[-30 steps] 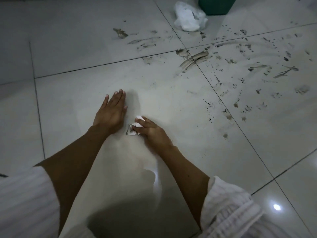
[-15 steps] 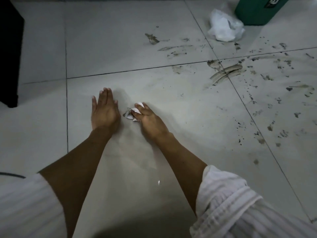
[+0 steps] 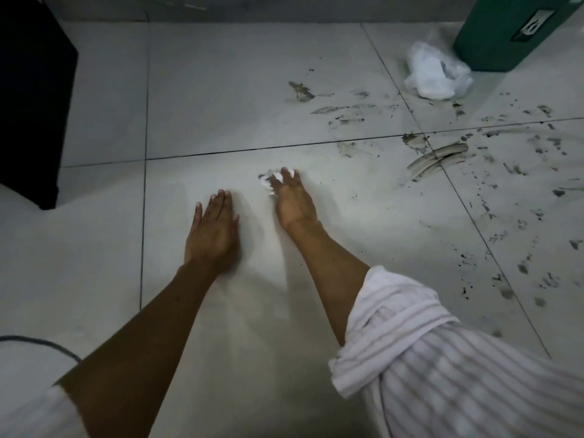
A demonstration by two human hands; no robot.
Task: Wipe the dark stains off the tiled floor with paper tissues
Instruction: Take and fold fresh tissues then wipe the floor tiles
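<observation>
The right hand (image 3: 294, 197) is pressing a crumpled paper tissue (image 3: 274, 178) against the tiled floor (image 3: 221, 90), with the fingers lying over the wad and only its white edges showing at the fingertips. The left hand (image 3: 212, 230) is resting flat on the tile with straight fingers, holding nothing and bracing the body. The remaining dark stains (image 3: 439, 158) are lying ahead and to the right of the tissue, well apart from it. The heaviest streak is running obliquely across the tile joint, with its long axis rising toward the upper right, and scattered specks are spreading further right. The right hand is the nearer one, so the next stroke is probably calling for a forward-right reach, ideally along the streak rather than across it. A fresh supply of tissues (image 3: 434, 75) is lying just beside the green bin (image 3: 505, 39) at upper right. Compared with the frame half a second earlier, the right hand and tissue are now lying further forward, ahead of the left hand instead of just beside it, while the left hand is keeping its flat position.
</observation>
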